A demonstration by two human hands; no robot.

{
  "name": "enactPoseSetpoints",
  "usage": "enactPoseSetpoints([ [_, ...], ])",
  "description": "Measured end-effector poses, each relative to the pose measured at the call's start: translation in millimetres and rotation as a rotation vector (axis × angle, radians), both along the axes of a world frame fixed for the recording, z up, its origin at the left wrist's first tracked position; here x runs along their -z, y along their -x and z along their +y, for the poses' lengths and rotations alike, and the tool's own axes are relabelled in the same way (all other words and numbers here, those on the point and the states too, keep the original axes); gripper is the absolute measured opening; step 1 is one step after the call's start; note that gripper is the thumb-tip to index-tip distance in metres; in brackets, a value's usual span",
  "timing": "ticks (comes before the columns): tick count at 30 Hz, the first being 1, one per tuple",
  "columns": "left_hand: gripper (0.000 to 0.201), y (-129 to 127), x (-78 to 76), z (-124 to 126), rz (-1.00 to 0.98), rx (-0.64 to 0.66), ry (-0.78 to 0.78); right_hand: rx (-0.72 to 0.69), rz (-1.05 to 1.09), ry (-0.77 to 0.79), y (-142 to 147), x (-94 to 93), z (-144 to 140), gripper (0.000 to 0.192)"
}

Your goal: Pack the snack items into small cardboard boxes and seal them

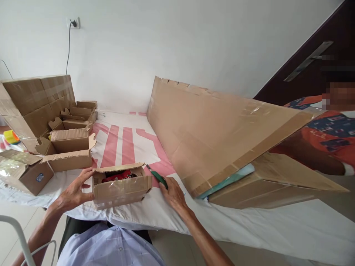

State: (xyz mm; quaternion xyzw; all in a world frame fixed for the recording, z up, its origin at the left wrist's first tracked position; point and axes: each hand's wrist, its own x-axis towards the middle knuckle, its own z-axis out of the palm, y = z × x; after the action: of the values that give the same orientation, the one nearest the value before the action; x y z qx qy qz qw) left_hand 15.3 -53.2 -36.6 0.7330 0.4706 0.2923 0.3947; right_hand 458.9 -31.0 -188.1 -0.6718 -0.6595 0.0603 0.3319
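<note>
A small cardboard box [122,191] lies before me with its top partly open, and clear tape shines on its front. Something red [118,176] with dark print shows inside; its kind is hard to make out. My left hand [72,192] grips the box's left end, thumb at the near corner and fingers at the upper edge. Just right of the box, my right hand [174,194] is closed around a green-handled utility knife [158,176]. The knife's tip points up and left, beside the box's right end.
Several open boxes [70,159] line the left side, before stacked cartons [36,96]. A taped box [30,173] and yellow tape roll [11,137] sit at far left. A large carton [205,129] leans on the right of the cloth-covered table [122,138]. Another person [330,129] is at right.
</note>
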Motion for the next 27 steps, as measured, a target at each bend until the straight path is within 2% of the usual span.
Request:
enactPoseSetpoints([
  [2, 0.082, 1, 1.2, 1, -0.006, -0.002, -0.004, 0.009, 0.026, -0.034, 7, -4.3, 0, 0.044],
  [3, 0.085, 0, 1.5, 1, -0.008, 0.002, -0.002, -0.004, 0.104, -0.056, 11, -10.9, 0, 0.046],
  [5, 0.087, -2, 2.3, 3, -0.003, 0.007, 0.012, -0.078, 0.376, -0.048, 24, -29.1, -1, 0.056],
  [7, 0.089, -3, 3.7, 4, -0.003, 0.005, 0.025, -0.191, 0.669, 0.043, 44, -48.8, -4, 0.066],
  [10, 0.099, 1, 5.1, 6, -0.047, -0.004, 0.021, -0.295, 0.837, 0.095, 79, -72.5, -15, 0.068],
  [14, 0.105, 15, 0.5, 4, -0.106, -0.025, -0.006, -0.374, 0.827, 0.11, 114, -87.2, -33, 0.06],
  [17, 0.106, 25, -3.2, -1, -0.094, -0.074, -0.024, -0.436, 0.767, 0.192, 121, -91.9, -35, 0.06],
  [19, 0.105, 27, -3.1, -5, -0.079, -0.093, -0.042, -0.435, 0.689, 0.188, 119, -97.7, -29, 0.057],
  [23, 0.1, 27, 0.7, -9, -0.05, -0.086, -0.076, -0.434, 0.453, -0.08, 116, -125.3, -5, 0.038],
  [25, 0.099, 27, 2.5, -10, -0.034, -0.084, -0.09, -0.502, 0.344, -0.212, 122, -145.5, 9, 0.03],
  [27, 0.097, 27, 4.1, -10, -0.03, -0.086, -0.102, -0.617, 0.287, -0.239, 130, -166.4, 18, 0.025],
])
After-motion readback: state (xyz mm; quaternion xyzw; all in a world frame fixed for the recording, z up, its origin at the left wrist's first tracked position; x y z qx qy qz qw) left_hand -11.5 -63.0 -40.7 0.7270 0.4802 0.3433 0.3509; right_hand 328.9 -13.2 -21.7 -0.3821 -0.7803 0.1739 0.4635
